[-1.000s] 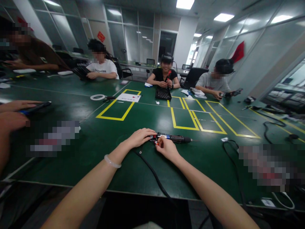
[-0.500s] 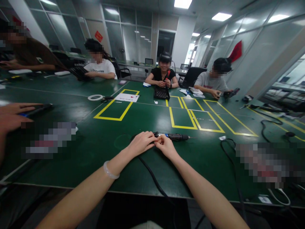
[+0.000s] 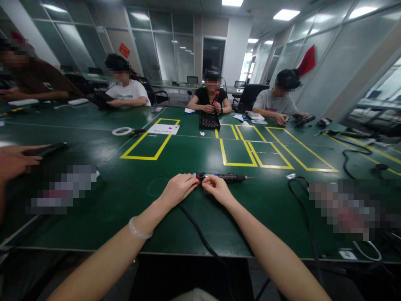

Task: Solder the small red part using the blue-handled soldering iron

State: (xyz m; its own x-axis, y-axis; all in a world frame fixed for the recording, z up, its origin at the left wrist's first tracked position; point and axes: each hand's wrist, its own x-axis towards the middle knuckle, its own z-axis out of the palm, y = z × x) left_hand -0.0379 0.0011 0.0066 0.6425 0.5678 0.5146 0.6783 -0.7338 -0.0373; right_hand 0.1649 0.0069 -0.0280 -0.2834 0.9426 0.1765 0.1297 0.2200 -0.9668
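Observation:
An electric screwdriver (image 3: 233, 178) lies across the green table in front of me, its thin bit pointing right. My left hand (image 3: 180, 188) is closed around its rear end, where a small red spot shows by the fingertips. Close beside it, my right hand (image 3: 217, 188) has its thumb and fingers pinched together against the near side of the tool's body. Whatever those fingertips may hold is hidden. A black cable (image 3: 200, 232) runs from under my left hand toward the table's near edge.
Yellow tape rectangles (image 3: 139, 158) mark the green table (image 3: 184, 150). Beyond are a white sheet (image 3: 164, 128), a roll of white tape (image 3: 122, 131) and a black tray (image 3: 209, 122) before a person. Another person's hand (image 3: 14, 161) is at left. A dark cable (image 3: 302, 205) lies right.
My hands have drawn slightly apart at the fingertips, showing more of the screwdriver's rear part between them. The whole view has shifted a little.

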